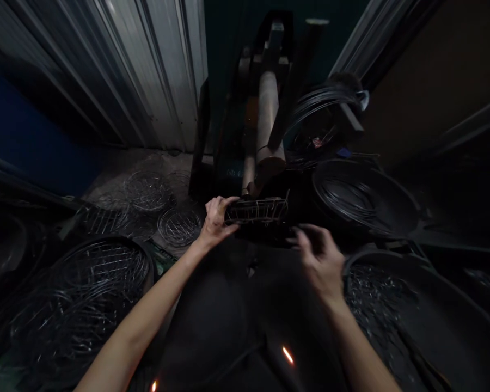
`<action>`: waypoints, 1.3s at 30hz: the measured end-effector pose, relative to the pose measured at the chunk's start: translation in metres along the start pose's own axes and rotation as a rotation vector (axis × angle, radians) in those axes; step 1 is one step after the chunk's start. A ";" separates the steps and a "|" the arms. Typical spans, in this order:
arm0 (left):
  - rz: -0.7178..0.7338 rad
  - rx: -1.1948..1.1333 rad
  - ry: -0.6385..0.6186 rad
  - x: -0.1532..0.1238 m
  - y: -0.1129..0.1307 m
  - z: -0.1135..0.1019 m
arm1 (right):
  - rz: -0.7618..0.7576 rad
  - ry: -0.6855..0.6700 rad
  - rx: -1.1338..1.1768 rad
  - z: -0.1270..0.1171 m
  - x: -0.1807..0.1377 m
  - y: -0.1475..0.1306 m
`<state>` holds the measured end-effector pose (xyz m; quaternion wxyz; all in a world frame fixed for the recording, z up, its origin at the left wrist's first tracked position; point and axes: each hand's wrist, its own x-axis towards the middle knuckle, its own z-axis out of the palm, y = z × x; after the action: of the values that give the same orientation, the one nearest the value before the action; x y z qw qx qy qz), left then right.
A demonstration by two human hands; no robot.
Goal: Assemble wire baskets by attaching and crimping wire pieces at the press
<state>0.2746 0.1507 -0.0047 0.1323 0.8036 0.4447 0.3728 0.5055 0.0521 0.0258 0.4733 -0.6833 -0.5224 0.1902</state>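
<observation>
Grey corrugated metal sheeting (147, 71) runs along the far left, above round wire racks (147, 190) lying on the floor (175, 160). Lower left, a dark round bin (142, 261) holds more stacked wire racks (98, 272). The left hand (215, 222) curls around one end of a small oblong wire basket (256, 211), gripping it in front of the person, and the basket's far end points right. Behind the basket stands a machine with a metal roller (267, 117). The right hand (316, 261), slightly blurred, hangs open with its fingers spread, just below and apart from the basket. Further right lie a coil of black wire (322, 103), a black tub (363, 198) and a bin of wire scraps (375, 294).
</observation>
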 end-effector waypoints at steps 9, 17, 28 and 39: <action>-0.121 -0.010 -0.571 -0.020 0.068 0.007 | 0.525 -0.403 -1.078 -0.142 -0.081 0.207; -0.090 -0.149 -0.458 -0.068 0.024 0.003 | 0.442 -0.443 -1.097 -0.142 -0.102 0.217; -0.285 -0.315 -0.270 -0.077 0.025 0.019 | 0.100 -0.542 -1.221 -0.155 -0.108 0.215; -0.249 -0.212 -0.173 -0.065 0.021 0.000 | 0.324 -0.409 -0.954 -0.117 -0.100 0.198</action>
<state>0.2664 0.0855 -0.0245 0.2994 0.7530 0.4858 0.3277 0.6614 -0.0909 -0.1087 -0.0359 -0.8430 -0.5204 0.1316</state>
